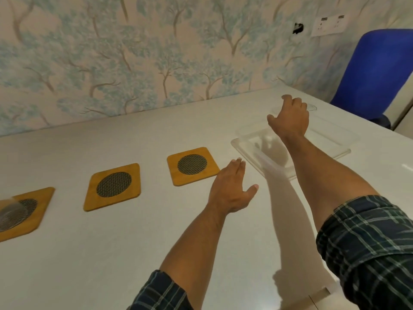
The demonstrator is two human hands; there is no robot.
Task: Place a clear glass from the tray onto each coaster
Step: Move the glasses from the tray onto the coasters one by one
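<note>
Three wooden coasters with dark mesh centres lie in a row on the white table. The left coaster (pixel 33 211) carries a clear glass (pixel 12 214), cut off by the frame edge. The middle coaster (pixel 112 186) and the right coaster (pixel 192 165) are bare. A clear plastic tray (pixel 330 142) sits at the right. My right hand (pixel 290 117) reaches over the tray, fingers spread and curved above a clear glass (pixel 312 107) at its far end; the hand hides most of that glass. My left hand (pixel 232 186) hovers flat and open between the right coaster and the tray.
A blue chair (pixel 375 72) stands beyond the table's right far corner. A wall with tree-pattern wallpaper runs along the table's back edge, with a socket plate (pixel 328 25) on it. The table's right edge runs diagonally past the tray.
</note>
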